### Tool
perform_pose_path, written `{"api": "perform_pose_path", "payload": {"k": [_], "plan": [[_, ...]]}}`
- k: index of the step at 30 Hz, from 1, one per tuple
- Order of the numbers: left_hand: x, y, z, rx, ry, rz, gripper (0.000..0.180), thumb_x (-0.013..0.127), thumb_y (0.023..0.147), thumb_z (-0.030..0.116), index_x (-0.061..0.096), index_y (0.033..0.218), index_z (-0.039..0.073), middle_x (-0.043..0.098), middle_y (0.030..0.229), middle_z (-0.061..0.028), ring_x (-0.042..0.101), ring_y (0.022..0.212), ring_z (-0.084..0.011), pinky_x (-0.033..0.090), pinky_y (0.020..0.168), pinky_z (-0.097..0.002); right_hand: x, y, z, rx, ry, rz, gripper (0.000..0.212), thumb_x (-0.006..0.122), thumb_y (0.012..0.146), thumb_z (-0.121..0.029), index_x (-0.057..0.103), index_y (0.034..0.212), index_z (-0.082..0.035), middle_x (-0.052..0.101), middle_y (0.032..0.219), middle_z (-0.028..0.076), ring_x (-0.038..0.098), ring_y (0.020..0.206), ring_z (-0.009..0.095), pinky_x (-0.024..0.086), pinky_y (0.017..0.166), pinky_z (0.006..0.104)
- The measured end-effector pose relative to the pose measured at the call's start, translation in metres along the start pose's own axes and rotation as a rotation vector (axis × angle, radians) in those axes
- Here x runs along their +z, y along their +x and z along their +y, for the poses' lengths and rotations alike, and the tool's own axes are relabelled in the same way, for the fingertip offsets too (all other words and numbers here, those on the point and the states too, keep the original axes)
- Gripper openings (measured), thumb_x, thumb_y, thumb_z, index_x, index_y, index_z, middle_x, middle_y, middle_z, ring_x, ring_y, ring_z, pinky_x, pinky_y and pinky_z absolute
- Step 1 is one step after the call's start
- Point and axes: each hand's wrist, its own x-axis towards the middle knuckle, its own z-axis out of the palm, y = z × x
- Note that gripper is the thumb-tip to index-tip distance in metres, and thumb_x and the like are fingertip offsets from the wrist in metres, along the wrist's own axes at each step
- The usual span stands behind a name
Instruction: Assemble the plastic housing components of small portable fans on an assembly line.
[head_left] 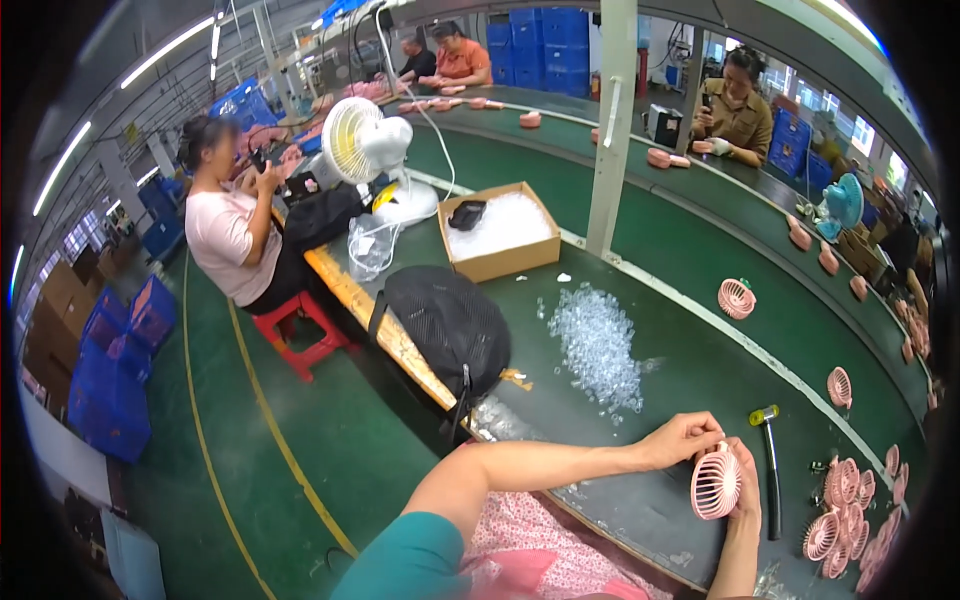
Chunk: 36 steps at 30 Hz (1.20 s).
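a small pink fan is held up, its round slatted grille facing the near side.

Factory hall, green floor with yellow lines along the left aisle. Long workbench in front, dark green top, worn yellow-orange edge; red plastic stool next to it. Pale upright post on far side of bench, grey beam overhead. Beyond: dark conveyor belt, curving off to the right. Blue crates piled at left, brown cartons near them; more blue bins stacked at back. White tube lights upper left, lit. Bright windows upper right, others far left, small and blurred.
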Motion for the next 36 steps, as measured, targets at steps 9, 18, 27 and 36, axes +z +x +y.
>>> {"api": "perform_pose_path", "payload": {"k": [9,18,27,36], "plan": [[-0.004,0.006,0.003,0.013,0.053,-0.002,0.022,0.056,0.103,0.026,0.063,0.104,0.005,0.065,0.082,0.0030,0.057,0.073,-0.0018,0.044,0.061,-0.0187,0.002,0.002,0.002,-0.036,-0.009,0.032,0.019,0.060,0.100,-0.022,0.056,0.091,-0.005,0.064,0.083,0.006,0.063,0.070,0.011,0.054,0.062,0.0233],[-0.005,0.002,-0.008,0.064,-0.046,0.033,0.022,0.055,0.104,0.022,0.061,0.102,0.001,0.066,0.084,-0.0011,0.061,0.073,-0.0055,0.048,0.061,-0.0219,0.008,0.003,0.002,0.000,-0.045,0.035,0.018,0.066,0.095,-0.021,0.055,0.093,-0.007,0.065,0.085,0.005,0.065,0.073,0.012,0.056,0.065,0.0244],[-0.004,0.010,-0.012,0.071,0.117,0.035,0.023,0.062,0.099,0.020,0.063,0.112,0.000,0.069,0.098,-0.0051,0.063,0.091,-0.0091,0.053,0.081,-0.0259,-0.001,-0.008,0.005,-0.075,-0.208,0.183,0.019,0.059,0.099,-0.020,0.062,0.105,-0.002,0.063,0.092,0.002,0.061,0.084,0.009,0.050,0.074,0.0235],[-0.024,0.006,0.016,-0.201,-0.088,0.155,0.017,0.065,0.097,0.017,0.064,0.105,0.002,0.068,0.093,-0.0032,0.065,0.083,-0.0093,0.053,0.075,-0.0238,0.034,0.010,-0.002,-0.475,-0.761,0.229,0.019,0.062,0.097,-0.012,0.062,0.110,0.002,0.066,0.101,0.010,0.064,0.096,0.017,0.052,0.086,0.0310]]}}
